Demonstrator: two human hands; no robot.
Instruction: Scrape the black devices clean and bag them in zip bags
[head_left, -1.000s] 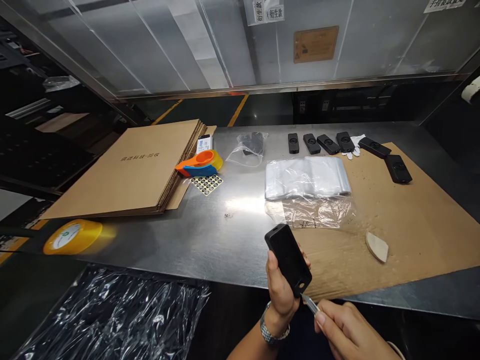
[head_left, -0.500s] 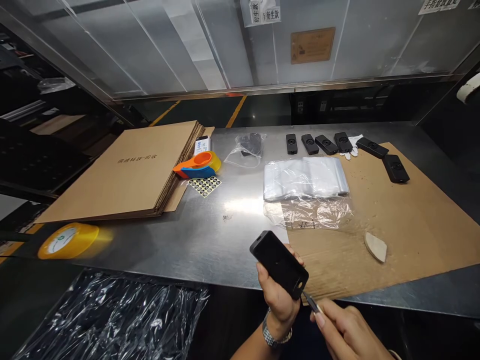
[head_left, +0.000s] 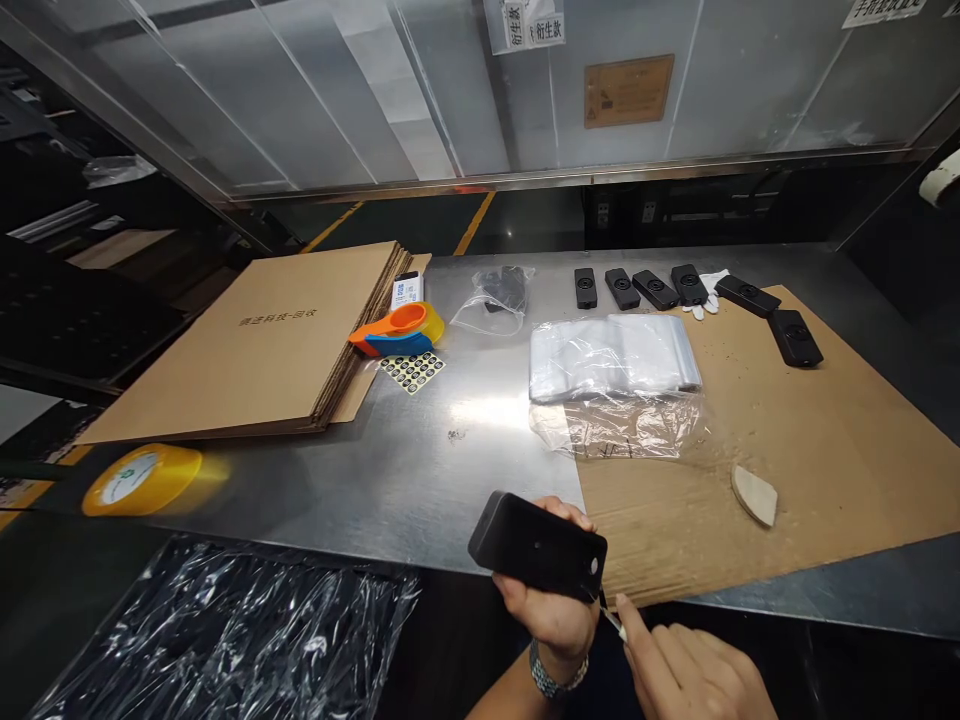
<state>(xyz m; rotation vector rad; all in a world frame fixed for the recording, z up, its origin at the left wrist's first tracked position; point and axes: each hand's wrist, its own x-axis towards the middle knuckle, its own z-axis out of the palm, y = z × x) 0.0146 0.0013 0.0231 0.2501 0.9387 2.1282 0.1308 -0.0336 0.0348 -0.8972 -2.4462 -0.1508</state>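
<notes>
The left hand (head_left: 553,618) closes its fingers and thumb around one black, oblong plastic case (head_left: 536,548). The right hand (head_left: 697,665) pinches one slim, pale-and-metal pointed tool (head_left: 613,623), forefinger stretched along it; its tip is at the case's lower right corner, though I cannot tell whether it touches. The case is on the near side of the stack of clear plastic bags (head_left: 611,355), slightly to its left. The case's long axis slopes gently down from left to right, its round-holed end pointing right, towards the tool.

Right of the bag stack spreads one brown cardboard sheet (head_left: 840,430), bearing one beige wedge-shaped piece (head_left: 754,496). Beyond the stack and round to its right lie six more black oblong cases (head_left: 585,288), with one white glove (head_left: 714,286) among them. Left of the stack are one clear bag with a dark item inside (head_left: 491,305), one orange-and-blue tape dispenser (head_left: 397,342), one sheet of round black stickers (head_left: 414,373) and, farther left, one pile of flat brown cardboard (head_left: 247,350).
</notes>
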